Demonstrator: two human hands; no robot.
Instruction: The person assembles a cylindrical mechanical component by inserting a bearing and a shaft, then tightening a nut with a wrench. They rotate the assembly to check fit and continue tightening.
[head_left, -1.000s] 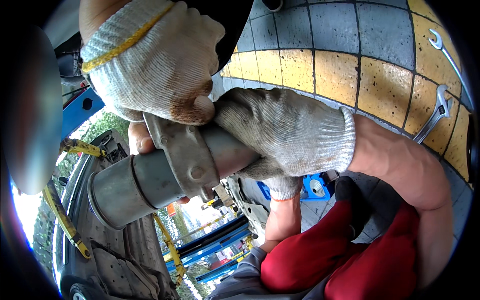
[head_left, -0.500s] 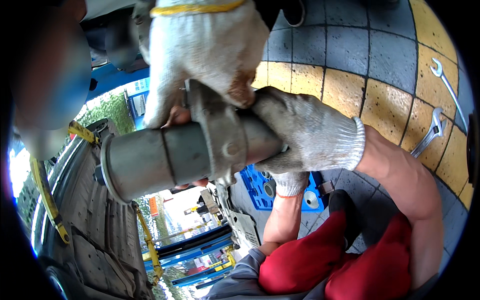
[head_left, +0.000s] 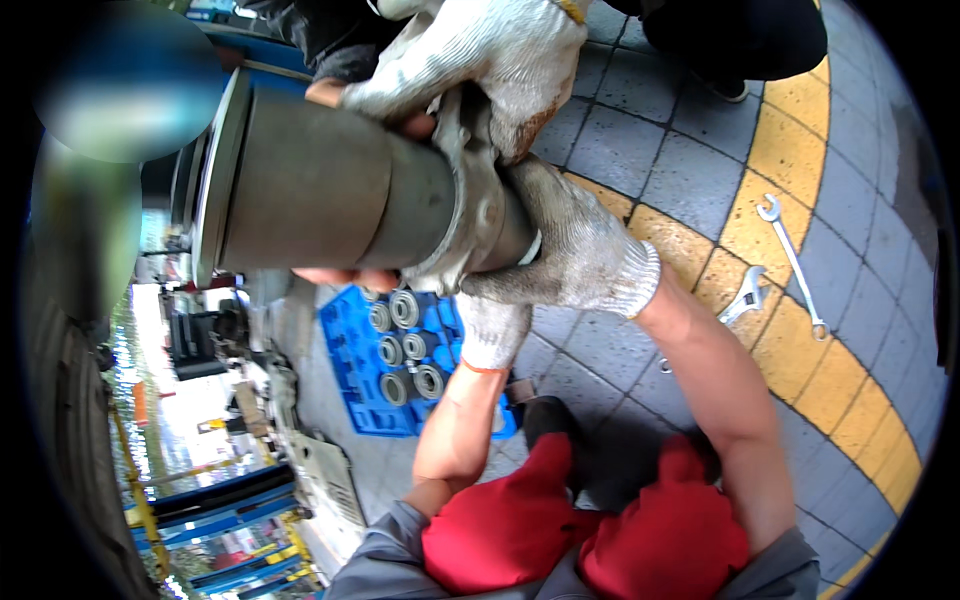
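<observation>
A large grey metal cylinder (head_left: 300, 185) lies nearly level in front of me, wide and flanged at its left end. A cast metal part (head_left: 470, 195) with a rough, lobed rim surrounds it near its right end. My right hand (head_left: 575, 240), in a dirty white knit glove, is closed around the narrow right end of the cylinder. My left hand (head_left: 495, 330), also gloved, reaches up beneath the cast part; its fingers are hidden there. Another person's gloved hand (head_left: 500, 60) holds the cast part from above, and bare fingertips show under the cylinder.
Below the cylinder, a blue case (head_left: 350, 370) with several metal rings and sleeves lies on the tiled floor. To the right are a combination wrench (head_left: 795, 265) and an adjustable wrench (head_left: 745, 297). A person's dark-clothed leg (head_left: 740, 40) is at the top.
The view has swung, bringing more of the blue case into sight. The cylinder's left end appears higher and larger. My right hand keeps its hold on the right end.
</observation>
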